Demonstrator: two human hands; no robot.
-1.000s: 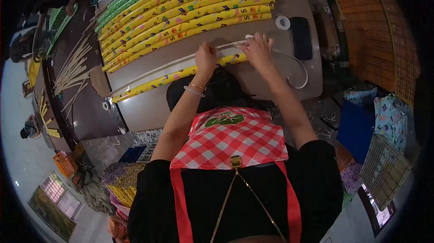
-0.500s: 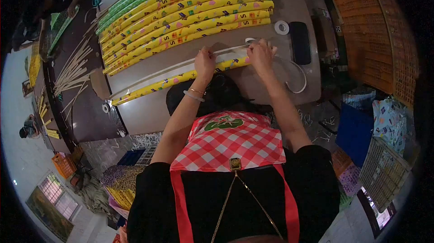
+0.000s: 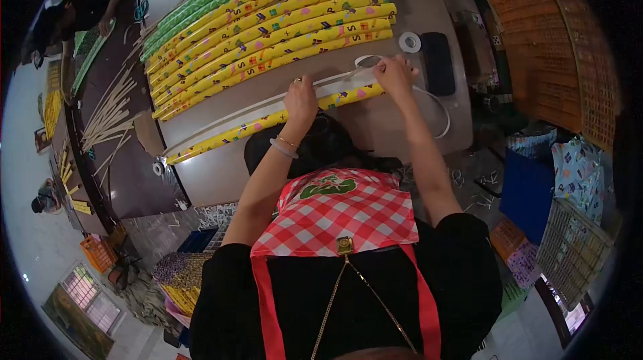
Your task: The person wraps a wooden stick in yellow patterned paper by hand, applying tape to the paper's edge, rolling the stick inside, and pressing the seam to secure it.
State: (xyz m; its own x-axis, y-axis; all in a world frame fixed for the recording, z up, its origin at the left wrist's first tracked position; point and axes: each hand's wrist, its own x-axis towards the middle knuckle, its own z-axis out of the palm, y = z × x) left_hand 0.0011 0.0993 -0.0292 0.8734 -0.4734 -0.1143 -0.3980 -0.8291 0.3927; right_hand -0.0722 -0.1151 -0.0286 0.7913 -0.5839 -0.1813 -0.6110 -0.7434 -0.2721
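A yellow printed paper roll (image 3: 228,141) lies crosswise on the table in front of me, with a white paper edge showing along its far side. Over that edge runs a long, narrow pale strip (image 3: 251,107). My left hand (image 3: 301,100) is closed at the strip, fingers bent down; what lies under the fingertips is hidden. Further right, my right hand (image 3: 396,75) pinches the strip near the roll's right end, its outer fingers raised. A small white loop (image 3: 367,62) stands up beside it, and a loose band (image 3: 445,109) curls off to the right.
Several finished yellow rolls (image 3: 268,48) and green rolls (image 3: 201,15) lie side by side beyond my hands. A white tape roll (image 3: 410,42) and a dark phone (image 3: 437,64) are at the right. Thin strips (image 3: 110,115) lie left; another person's hand (image 3: 106,27) works there. Orange crates (image 3: 536,45) stand right.
My right hand has shifted slightly right along the strip, and the white loop beside it has widened. My left hand stays near the same spot. The view has shifted a little.
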